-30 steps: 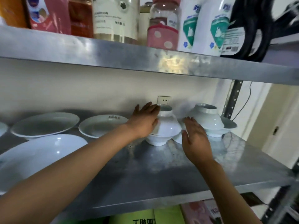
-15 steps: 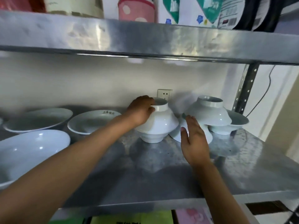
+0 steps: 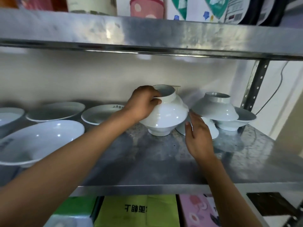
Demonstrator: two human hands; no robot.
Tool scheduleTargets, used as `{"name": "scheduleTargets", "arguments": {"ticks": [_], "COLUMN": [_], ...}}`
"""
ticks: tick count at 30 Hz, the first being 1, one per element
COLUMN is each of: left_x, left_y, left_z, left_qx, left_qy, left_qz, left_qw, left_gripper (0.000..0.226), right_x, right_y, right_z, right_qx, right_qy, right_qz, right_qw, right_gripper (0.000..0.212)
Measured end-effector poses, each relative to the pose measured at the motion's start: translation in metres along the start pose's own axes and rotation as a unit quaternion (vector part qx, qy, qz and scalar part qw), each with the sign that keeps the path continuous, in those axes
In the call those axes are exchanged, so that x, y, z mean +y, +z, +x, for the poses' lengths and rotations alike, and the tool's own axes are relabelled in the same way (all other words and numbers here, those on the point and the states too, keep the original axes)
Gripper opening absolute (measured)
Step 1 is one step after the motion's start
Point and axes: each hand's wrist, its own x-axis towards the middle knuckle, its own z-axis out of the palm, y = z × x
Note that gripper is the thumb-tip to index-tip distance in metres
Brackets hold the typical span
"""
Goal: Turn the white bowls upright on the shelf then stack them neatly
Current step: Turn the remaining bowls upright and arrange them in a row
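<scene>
On the steel shelf, a glossy white bowl sat upside down on another bowl, foot ring up. The left hand had its fingers curled round that foot, gripping it. The right hand was flat and relaxed just beside the rims, holding nothing.

Green box under the shelf has upside-down Chinese characters; shallow bowl left of the left grip has small unreadable characters.
</scene>
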Motion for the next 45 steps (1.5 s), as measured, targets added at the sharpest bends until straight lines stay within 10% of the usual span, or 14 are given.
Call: {"name": "scheduleTargets", "arguments": {"ticks": [17,30,39,45], "left_x": [0.007,0.018,-0.002,-0.022], "left_y": [-0.044,-0.059,-0.087,-0.103], "left_z": [-0.122,-0.17,-0.187,-0.193], "left_qx": [0.13,-0.015,0.047,0.032], "left_qy": [0.009,-0.1,-0.138,-0.042], "left_qz": [-0.127,-0.3,-0.122,0.018], "left_qw": [0.983,0.949,0.982,0.998], "left_gripper": [0.014,0.008,0.032,0.047], "right_x": [-0.129,-0.153,-0.168,-0.18], "right_y": [-0.048,-0.075,-0.06,-0.041], "right_z": [-0.074,-0.082,-0.086,-0.097], "right_qx": [0.016,-0.036,-0.099,-0.184], "right_qy": [0.204,0.244,0.134,0.013], "right_qz": [0.367,0.615,0.313,0.105], "right_qw": [0.907,0.749,0.935,0.977], "right_gripper": [0.015,0.028,0.027,0.026]}}
